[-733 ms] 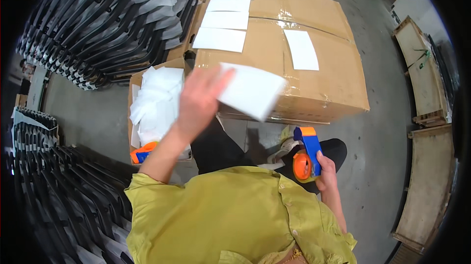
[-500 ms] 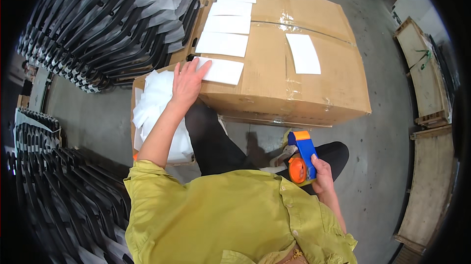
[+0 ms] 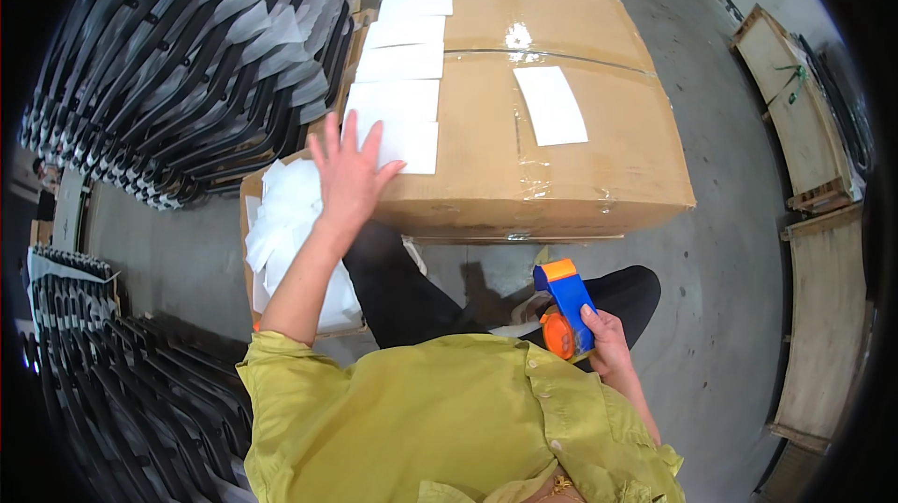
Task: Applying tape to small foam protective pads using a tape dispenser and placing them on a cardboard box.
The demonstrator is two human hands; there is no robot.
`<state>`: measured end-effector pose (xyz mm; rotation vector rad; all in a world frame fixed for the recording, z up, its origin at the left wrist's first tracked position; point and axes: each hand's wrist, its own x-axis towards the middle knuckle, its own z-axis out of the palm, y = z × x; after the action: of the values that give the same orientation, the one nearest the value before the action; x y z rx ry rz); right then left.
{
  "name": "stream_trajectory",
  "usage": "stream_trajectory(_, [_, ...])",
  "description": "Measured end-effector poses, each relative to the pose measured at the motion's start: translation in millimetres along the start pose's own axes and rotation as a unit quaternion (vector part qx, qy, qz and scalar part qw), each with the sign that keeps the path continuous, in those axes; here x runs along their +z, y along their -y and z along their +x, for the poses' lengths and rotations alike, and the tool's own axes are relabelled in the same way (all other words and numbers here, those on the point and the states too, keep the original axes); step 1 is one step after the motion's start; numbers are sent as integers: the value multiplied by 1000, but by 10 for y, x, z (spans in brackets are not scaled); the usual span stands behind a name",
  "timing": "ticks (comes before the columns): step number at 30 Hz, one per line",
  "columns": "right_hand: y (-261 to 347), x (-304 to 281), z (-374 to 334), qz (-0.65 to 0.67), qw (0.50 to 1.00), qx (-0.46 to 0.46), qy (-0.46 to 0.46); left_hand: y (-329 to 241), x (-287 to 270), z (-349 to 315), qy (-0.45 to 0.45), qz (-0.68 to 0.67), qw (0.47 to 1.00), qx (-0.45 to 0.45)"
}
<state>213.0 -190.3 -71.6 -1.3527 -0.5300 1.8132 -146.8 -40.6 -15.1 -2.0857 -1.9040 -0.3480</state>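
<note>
Hands (image 3: 348,180) over sheet (image 3: 412,146), around tape dispenser (image 3: 570,302), open carton (image 3: 246,222) holding white pieces (image 3: 288,227)

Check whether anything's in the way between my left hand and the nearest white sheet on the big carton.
Nothing visible is. Your left hand is spread, its fingers over the left part of the nearest white sheet, which lies on the carton. I can't tell whether every finger touches it.
</note>
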Motion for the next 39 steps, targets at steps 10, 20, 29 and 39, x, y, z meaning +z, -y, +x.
stream_trajectory(10, [41, -15, -93, -32, 999, -41, 6, -1630, 450, 927, -21, -197, 955, 223])
stream_trajectory(20, [93, -125, -250, -21, 992, -121, -20, -1783, 141, 644, 56, -168, 937, 301])
stream_trajectory(29, [380, -131, -538, -58, 975, -209, 50, -1755, -289, 162, 287, -586, 753, 89])
stream_trajectory(39, [326, -48, -458, -198, 949, -234, 69, -1711, -418, 53, 373, -608, 700, 27])
